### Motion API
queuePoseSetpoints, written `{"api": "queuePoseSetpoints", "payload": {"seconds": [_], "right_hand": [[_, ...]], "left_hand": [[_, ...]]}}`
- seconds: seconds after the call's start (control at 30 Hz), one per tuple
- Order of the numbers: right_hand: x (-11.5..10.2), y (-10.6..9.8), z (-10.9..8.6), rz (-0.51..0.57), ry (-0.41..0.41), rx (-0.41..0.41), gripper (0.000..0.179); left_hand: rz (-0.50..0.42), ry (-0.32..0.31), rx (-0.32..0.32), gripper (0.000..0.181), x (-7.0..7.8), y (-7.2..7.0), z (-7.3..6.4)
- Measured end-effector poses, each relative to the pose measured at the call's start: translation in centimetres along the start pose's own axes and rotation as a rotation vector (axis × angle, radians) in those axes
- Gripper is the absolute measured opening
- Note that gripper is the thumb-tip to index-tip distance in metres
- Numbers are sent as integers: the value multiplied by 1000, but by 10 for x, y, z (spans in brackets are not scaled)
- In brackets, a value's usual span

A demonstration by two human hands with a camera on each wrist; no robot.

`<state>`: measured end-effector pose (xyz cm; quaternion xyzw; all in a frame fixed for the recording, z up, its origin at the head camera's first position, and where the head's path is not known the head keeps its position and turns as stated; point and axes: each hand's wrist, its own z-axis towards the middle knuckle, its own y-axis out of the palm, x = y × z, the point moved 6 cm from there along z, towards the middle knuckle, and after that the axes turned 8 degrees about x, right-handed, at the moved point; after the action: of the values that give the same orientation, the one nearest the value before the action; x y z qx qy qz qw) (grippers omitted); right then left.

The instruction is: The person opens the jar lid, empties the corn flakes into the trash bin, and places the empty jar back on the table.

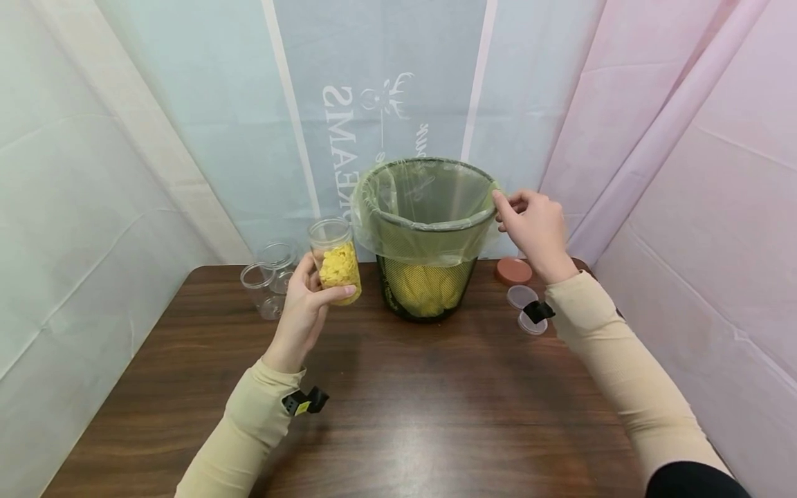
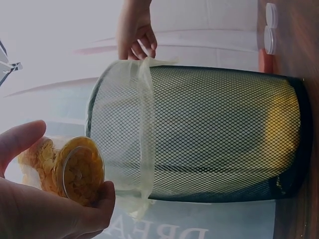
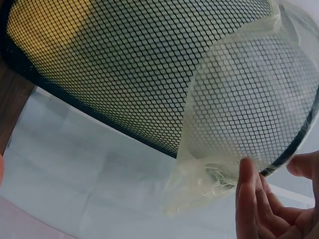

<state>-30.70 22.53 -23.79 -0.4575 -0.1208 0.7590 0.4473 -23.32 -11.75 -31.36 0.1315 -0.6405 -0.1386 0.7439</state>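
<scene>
A clear plastic jar [image 1: 341, 277], partly filled with yellow flake-like pieces, is held in my left hand [image 1: 303, 304], thumb across its side near the bottom. It stands nearly upright, lidless, just left of a black mesh wastebasket [image 1: 382, 273]. In the left wrist view the bottom of the jar [image 2: 82, 172] faces the camera. A thin, pale yellow-green bin liner [image 1: 429, 250] folds over the basket's rim. At the rim's right side my right hand [image 1: 537, 225] pinches the liner's edge, with thumb and fingers [image 3: 246, 184] on either side of the rim. Yellow material shows through the lower mesh.
Two clear open jars [image 1: 257, 278] stand at the left back of the brown table [image 1: 429, 415]. To the right of the basket lie a reddish-brown lid [image 1: 513, 270] and two translucent lids [image 1: 521, 297]. Fabric curtains [image 1: 218, 104] hang behind and beside the table.
</scene>
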Motion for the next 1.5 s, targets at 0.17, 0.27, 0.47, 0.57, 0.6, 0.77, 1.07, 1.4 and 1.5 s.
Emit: {"api": "queuePoseSetpoints", "payload": {"seconds": [0.17, 0.27, 0.47, 0.57, 0.6, 0.77, 1.07, 1.4, 1.5], "right_hand": [[-3, 3, 5, 35, 30, -37, 47], [-3, 5, 6, 80, 60, -48, 43], [-1, 10, 6, 163, 93, -14, 33], [-1, 10, 5, 121, 83, 11, 31], [-1, 10, 5, 112, 85, 11, 31], [-2, 9, 6, 83, 82, 5, 28], [-2, 13, 8, 84, 105, -11, 26], [-2, 13, 8, 48, 117, -6, 26], [-1, 13, 8, 42, 120, -5, 26]], "left_hand": [[9, 0, -1, 51, 3, 2, 3], [11, 1, -4, 51, 5, 4, 6], [3, 8, -11, 50, 6, 10, 12], [4, 15, -11, 48, 8, 15, 15], [5, 17, -10, 49, 9, 17, 16], [11, 30, -3, 48, 14, 23, 24], [46, 67, 49, 48, 21, 29, 34], [68, 105, 57, 54, 33, 29, 45], [88, 115, 66, 56, 36, 28, 48]]}}
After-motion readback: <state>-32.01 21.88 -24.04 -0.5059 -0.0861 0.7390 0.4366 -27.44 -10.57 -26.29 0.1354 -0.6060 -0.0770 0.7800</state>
